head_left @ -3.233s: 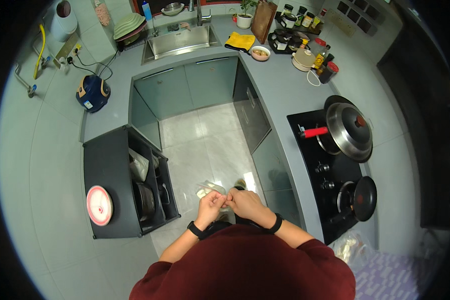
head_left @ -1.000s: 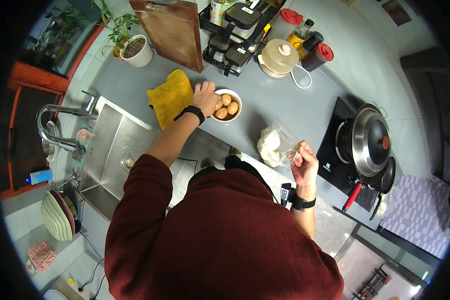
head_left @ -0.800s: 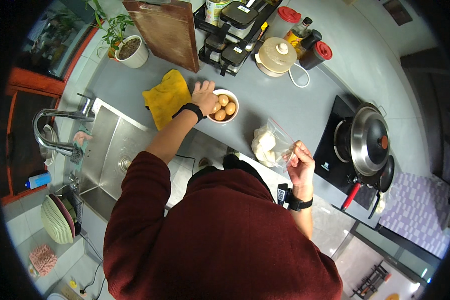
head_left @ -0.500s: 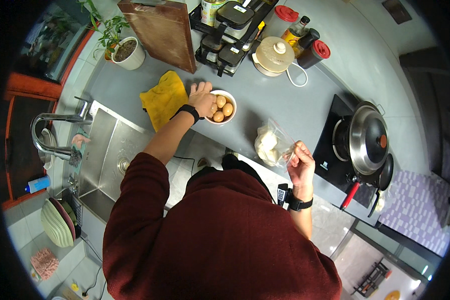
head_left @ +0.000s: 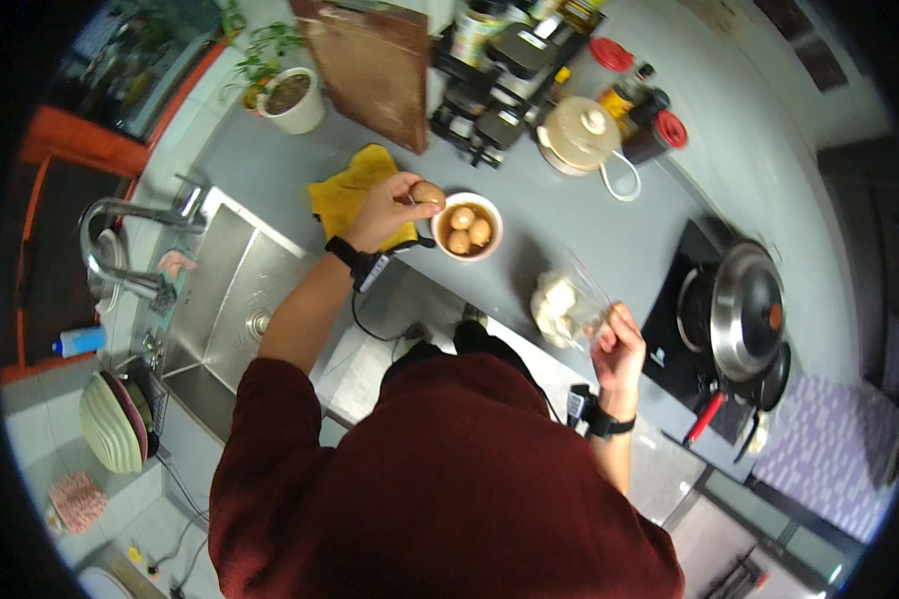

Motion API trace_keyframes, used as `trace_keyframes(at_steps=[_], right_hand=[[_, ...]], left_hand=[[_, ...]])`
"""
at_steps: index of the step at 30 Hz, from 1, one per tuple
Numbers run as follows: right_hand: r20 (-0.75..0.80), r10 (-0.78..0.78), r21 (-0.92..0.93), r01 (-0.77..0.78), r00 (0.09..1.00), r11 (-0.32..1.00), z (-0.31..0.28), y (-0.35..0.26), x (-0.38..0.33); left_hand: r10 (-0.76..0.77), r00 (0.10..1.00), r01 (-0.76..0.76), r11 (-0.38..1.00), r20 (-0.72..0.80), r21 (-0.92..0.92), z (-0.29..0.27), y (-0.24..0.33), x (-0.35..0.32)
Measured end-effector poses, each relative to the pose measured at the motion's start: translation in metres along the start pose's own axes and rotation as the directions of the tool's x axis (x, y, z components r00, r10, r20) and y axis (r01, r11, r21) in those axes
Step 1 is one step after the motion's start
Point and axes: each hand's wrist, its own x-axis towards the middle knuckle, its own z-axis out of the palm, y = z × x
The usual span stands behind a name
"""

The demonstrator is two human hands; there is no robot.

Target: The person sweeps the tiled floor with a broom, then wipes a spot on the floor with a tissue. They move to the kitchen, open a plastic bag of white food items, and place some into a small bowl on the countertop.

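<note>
My left hand (head_left: 385,212) holds a brown egg (head_left: 429,193) just above the left rim of a small white bowl (head_left: 491,213) that contains more brown eggs (head_left: 466,229). The bowl stands on the grey counter (head_left: 579,230), next to a yellow cloth (head_left: 345,190). My right hand (head_left: 619,346) grips the edge of a clear plastic bag (head_left: 567,302) with pale lumps inside, lying on the counter near its front edge.
Behind the bowl are a wooden cutting board (head_left: 375,55), a cream lidded pot (head_left: 581,134), a black rack of jars (head_left: 494,75) and a potted plant (head_left: 288,95). A steel sink (head_left: 220,299) with tap lies left. A lidded pan (head_left: 744,309) sits on the black hob at right.
My left hand, which rested in the bowl, has lifted out with one egg between its fingers. My right hand stays on the plastic bag.
</note>
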Motion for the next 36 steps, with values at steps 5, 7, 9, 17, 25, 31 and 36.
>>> trace_keyframes(at_steps=[5,7,9,17,25,31,36], right_hand=[[0.015,-0.012,-0.075,0.013,1.0,0.997,0.007,-0.006,0.002],[-0.035,-0.016,-0.091,0.013,0.999,0.996,0.012,-0.009,0.005],[-0.043,-0.011,-0.113,0.006,0.999,0.994,0.019,-0.011,0.009],[-0.03,-0.011,-0.228,0.004,0.999,0.974,0.051,0.004,0.014],[-0.062,-0.052,-0.313,0.03,0.997,0.949,0.071,0.017,0.01],[-0.06,-0.058,-0.28,0.039,0.997,0.959,0.076,0.021,0.007],[-0.147,-0.087,-0.273,0.045,0.985,0.961,0.075,0.022,0.008]], left_hand=[[0.072,0.997,-0.035,0.804,0.039,-0.594,-0.04,0.084,-0.078],[0.159,0.984,-0.079,0.786,0.076,-0.613,-0.05,0.126,-0.117],[0.222,0.961,-0.093,0.819,0.164,-0.567,-0.062,0.163,-0.152],[0.468,0.815,-0.179,0.764,0.342,-0.62,-0.103,0.207,-0.227],[0.66,0.729,-0.41,0.633,0.182,-0.656,-0.132,0.178,-0.252],[0.589,0.805,-0.383,0.614,0.077,-0.69,-0.151,0.168,-0.262],[0.58,0.814,-0.358,0.54,0.03,-0.762,-0.155,0.157,-0.266]])
